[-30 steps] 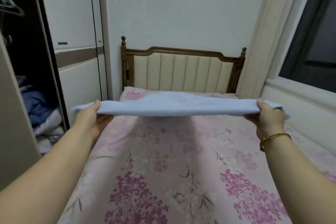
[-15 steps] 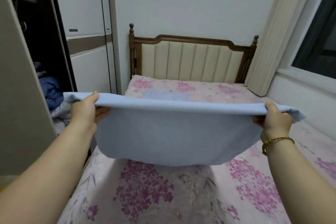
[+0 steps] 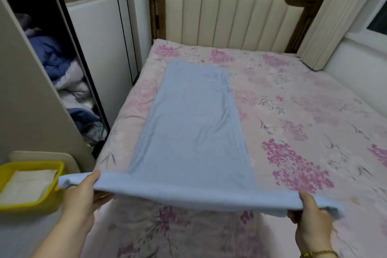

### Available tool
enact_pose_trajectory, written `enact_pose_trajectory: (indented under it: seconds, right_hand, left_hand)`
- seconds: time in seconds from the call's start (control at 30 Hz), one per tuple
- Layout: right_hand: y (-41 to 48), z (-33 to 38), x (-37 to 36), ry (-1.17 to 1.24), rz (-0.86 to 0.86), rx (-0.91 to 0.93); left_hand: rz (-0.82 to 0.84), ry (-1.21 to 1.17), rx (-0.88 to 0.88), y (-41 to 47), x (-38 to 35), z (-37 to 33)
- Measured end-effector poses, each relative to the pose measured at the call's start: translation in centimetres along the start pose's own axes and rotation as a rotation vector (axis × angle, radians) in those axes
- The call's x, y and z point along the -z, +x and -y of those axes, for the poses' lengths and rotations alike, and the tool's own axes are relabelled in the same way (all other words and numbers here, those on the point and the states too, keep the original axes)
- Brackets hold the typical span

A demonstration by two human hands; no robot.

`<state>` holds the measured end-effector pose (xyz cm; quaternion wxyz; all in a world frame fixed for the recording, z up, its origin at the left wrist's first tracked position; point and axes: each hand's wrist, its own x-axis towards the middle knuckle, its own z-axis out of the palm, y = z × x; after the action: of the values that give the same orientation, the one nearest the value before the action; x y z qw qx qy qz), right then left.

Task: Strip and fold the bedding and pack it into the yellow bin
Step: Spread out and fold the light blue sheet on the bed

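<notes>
- Dropped onto the bed since half a second ago: the long light-blue fabric panel (image 3: 192, 123) was hanging in the air between the hands. Now it lies flat, running away from the hands toward the padded wooden headboard (image 3: 230, 12). Only the near edge is off the mattress.
- Head view: left hand (image 3: 83, 197) pinches the near-left corner, thumb on top, fingers under. Right hand (image 3: 312, 222) does the same on the near-right corner. The edge between them is taut.
- Pink floral bedsheet (image 3: 293, 111) is under the panel, not yet stripped.
- Yellow plastic bin (image 3: 27, 207) sits just left of the left hand and already holds a folded white cloth (image 3: 27, 184).
- Read: the spread is done, so the likely next step is folding the near edge forward to halve the length. The far-right edge has wrinkles; smooth them first or the fold may go lopsided.
</notes>
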<state>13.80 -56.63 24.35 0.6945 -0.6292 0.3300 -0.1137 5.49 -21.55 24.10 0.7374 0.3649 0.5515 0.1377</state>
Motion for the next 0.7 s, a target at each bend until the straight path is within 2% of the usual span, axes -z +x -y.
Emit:
enact_pose_trajectory:
  seconds: [0.03, 0.1, 0.3, 0.43, 0.7]
  right_hand:
    - [-0.1, -0.7, 0.2, -0.025, 0.005, -0.018]
    - [-0.3, -1.8, 0.3, -0.076, 0.012, -0.052]
    - [1.1, -3.9, -1.1, -0.114, 0.055, -0.109]
    - [2.8, -4.5, -2.1, -0.141, 0.075, -0.098]
    - [10.5, -4.2, -10.2, -0.121, 0.097, -0.098]
  left_hand:
    - [0.011, 0.026, -0.122, -0.3, 1.7, 0.3]
    - [-0.006, 0.163, -0.202, 0.7, 2.9, 1.5]
    - [-0.084, 0.212, -0.218, 3.5, 0.7, 3.1]
    - [-0.071, 0.230, -0.219, 6.0, -0.6, 2.9]
    - [-0.097, 0.367, -0.240, 13.7, -9.4, -0.7]
